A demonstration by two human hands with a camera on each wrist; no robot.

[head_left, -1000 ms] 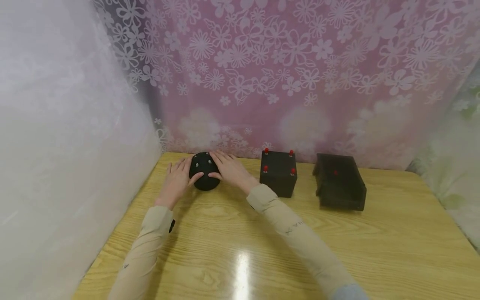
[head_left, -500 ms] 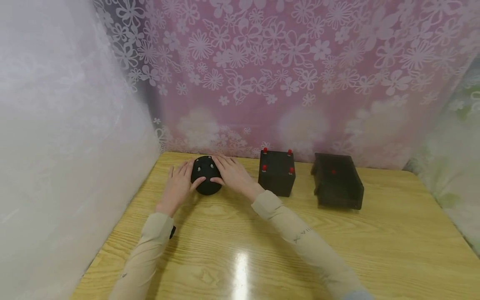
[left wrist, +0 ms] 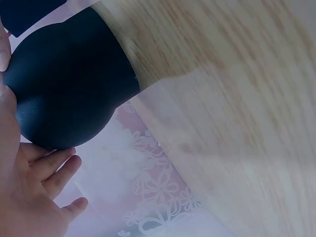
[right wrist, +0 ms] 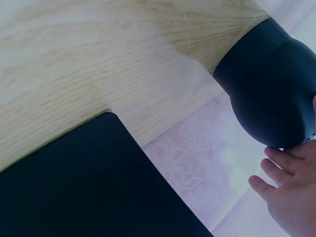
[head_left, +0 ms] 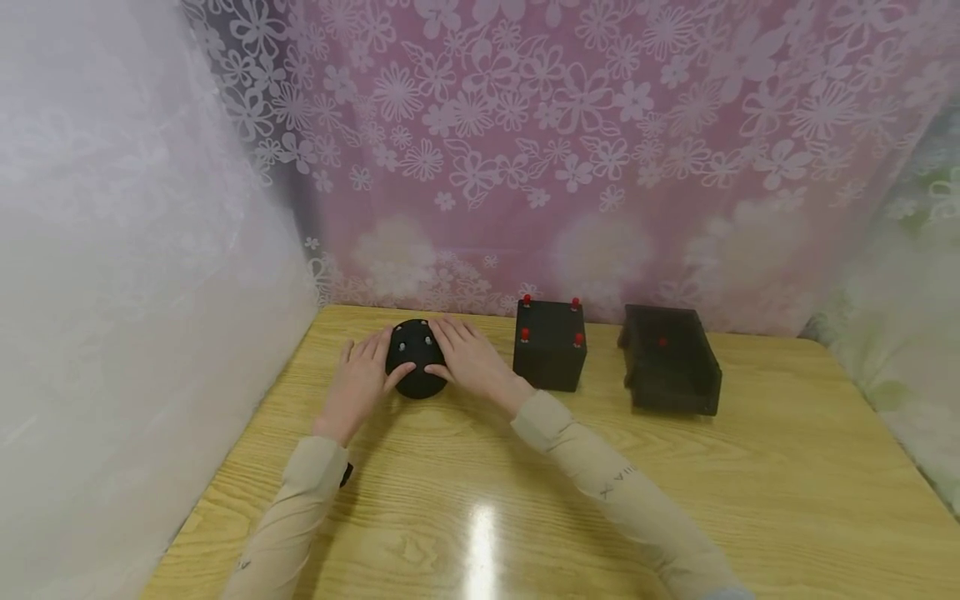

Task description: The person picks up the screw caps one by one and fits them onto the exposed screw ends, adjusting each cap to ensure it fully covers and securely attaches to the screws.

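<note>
A black ball-shaped object (head_left: 420, 379) with a wider round foot sits at the table's far left, small silver studs on its upper side. My left hand (head_left: 354, 383) cups its left side, the thumb across its near face. My right hand (head_left: 474, 358) cups the right side in the same way, both thumbs pointing at each other. In the left wrist view the left fingertips (left wrist: 59, 160) curl against the smooth black ball (left wrist: 59, 84). The right wrist view shows the right fingers (right wrist: 279, 165) touching the ball's side. Whether the foot touches the table cannot be told.
Right of the hands stands a black box (head_left: 551, 354) with red knobs at its top corners. Beyond it is a dark open-topped tray-like piece (head_left: 675, 367) with a red spot. A pink flowered curtain (head_left: 480, 167) hangs behind the wooden table (head_left: 420, 500).
Both hands have shifted the black ball-shaped object a little nearer to me and slightly to the right. Their hold looks the same. The view has turned slightly.
</note>
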